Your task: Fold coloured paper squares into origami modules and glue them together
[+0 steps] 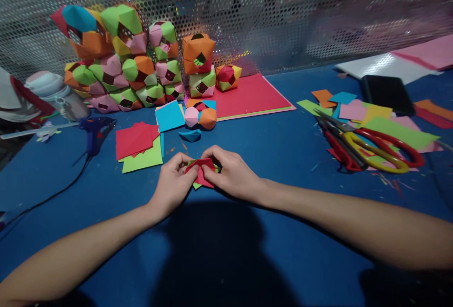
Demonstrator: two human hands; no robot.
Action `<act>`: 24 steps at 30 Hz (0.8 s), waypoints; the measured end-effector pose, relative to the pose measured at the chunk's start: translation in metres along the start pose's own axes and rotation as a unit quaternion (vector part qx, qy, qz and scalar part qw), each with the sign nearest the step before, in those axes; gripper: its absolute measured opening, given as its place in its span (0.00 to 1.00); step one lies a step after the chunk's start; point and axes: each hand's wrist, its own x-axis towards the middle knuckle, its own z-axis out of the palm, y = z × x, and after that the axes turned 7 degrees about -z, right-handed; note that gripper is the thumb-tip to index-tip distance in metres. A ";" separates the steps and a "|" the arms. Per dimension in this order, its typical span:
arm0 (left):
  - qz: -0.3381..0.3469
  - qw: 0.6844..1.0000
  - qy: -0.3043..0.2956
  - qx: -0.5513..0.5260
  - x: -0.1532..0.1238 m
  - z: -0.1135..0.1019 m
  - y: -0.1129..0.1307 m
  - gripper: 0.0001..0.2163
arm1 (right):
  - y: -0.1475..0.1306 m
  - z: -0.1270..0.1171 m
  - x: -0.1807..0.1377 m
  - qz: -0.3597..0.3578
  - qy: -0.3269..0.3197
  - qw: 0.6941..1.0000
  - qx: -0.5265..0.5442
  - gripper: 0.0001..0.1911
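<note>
And here we have the folded paper piece, red on top with green peeking out beneath, low over the blue tabletop and caught right between both hands, dead centre in front of us. The left hand comes in from the left, its grip closed on the near left edge, thumb and fingertips pinching the red flap. The right hand meets it from the other side, its grip closed too, fingers curled over the right end of the piece, knuckles almost touching the left's. Just behind the hands lies a small blue folded scrap, and beyond it a pink, orange and blue paper ball. To the left of that sits a stack of red and green squares. Well off to the right, two pairs of scissors, red-handled and yellow-handled, rest on loose coloured sheets. At the back a wall of paper balls leans against the mesh
</note>
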 end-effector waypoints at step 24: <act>-0.024 1.000 -0.017 -0.001 -0.001 0.002 0.002 0.07 | 0.002 -0.004 -0.001 -0.099 0.023 0.995 -0.002 0.07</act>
